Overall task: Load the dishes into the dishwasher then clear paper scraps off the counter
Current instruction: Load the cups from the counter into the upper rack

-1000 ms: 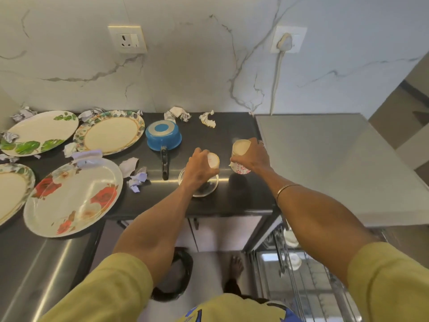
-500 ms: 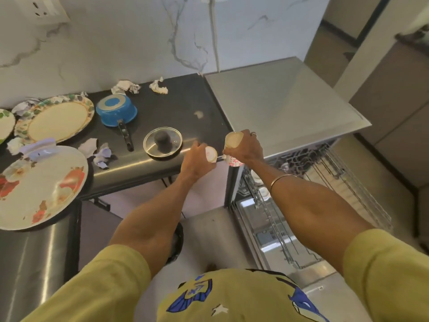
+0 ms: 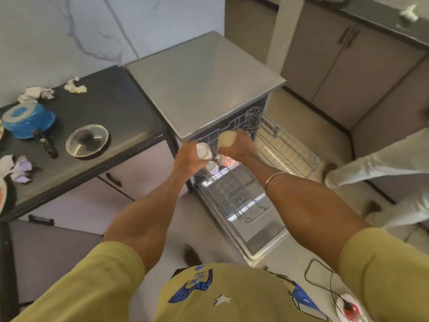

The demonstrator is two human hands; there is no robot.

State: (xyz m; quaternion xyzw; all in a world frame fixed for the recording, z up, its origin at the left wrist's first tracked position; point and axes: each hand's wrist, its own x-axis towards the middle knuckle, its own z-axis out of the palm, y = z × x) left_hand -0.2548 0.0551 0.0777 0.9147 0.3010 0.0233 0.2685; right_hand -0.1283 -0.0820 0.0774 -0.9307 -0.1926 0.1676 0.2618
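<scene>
Cups in both hands, over the pulled-out upper rack (image 3: 274, 140) of the dishwasher (image 3: 204, 89). Your left hand (image 3: 189, 156) grips a white cup (image 3: 203, 151); your right hand (image 3: 239, 148) curls round a red-patterned cup (image 3: 228, 160). Loading step under way. Next: seat each between the tines. Paper scraps (image 3: 74, 86) remain at the counter's back edge.

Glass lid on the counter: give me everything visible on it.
The glass lid is round and clear with a metal rim and a dark knob at its centre. It lies flat, knob up, on the dark counter, right of the blue pan and apart from its black handle. No hand touches it.
</scene>
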